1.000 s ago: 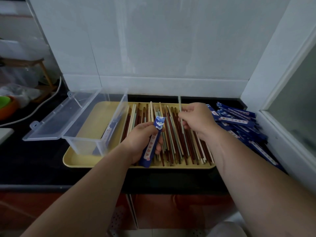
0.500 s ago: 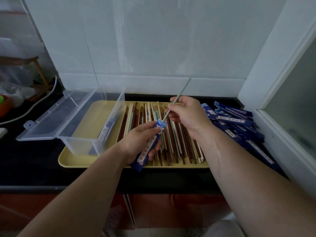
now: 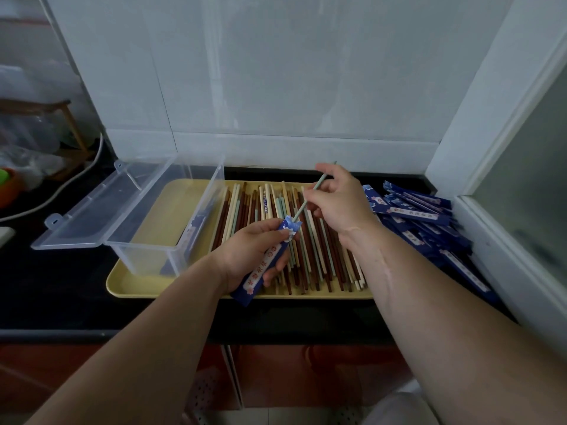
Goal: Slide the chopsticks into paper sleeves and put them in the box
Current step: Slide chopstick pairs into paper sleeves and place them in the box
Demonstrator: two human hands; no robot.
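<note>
A pale green chopstick (image 3: 302,208) slanted across the centre of the frame. Its lower tip sat right at the mouth of a blue paper sleeve (image 3: 267,262), and its upper end poked out above your right hand (image 3: 340,204). That hand's thumb and fingers pinched the stick partway along its length. Your left hand (image 3: 245,256), lower and just left of centre, had its fingers curled around the sleeve and held it tilted, with the open end up and to the right. I could not tell whether the tip had entered the paper or only touched its lip.

The step in hand looked like the insertion itself. It called for lining the stick up with the sleeve's long axis, pinching the sleeve lightly so the mouth stayed open, and pushing slowly so the thin paper did not crumple or tear.

Beneath both hands, many loose chopsticks (image 3: 310,256), brown, cream and green, lay side by side on a yellow tray (image 3: 135,286). The clear plastic box (image 3: 147,253) stood on the tray's left half, its lid (image 3: 92,207) hinged open toward the left of the frame. Something blue showed through its wall, likely a sleeve. A heap of blue sleeves (image 3: 429,222) lay at the right on the dark counter (image 3: 61,286), just beside the tray.
</note>
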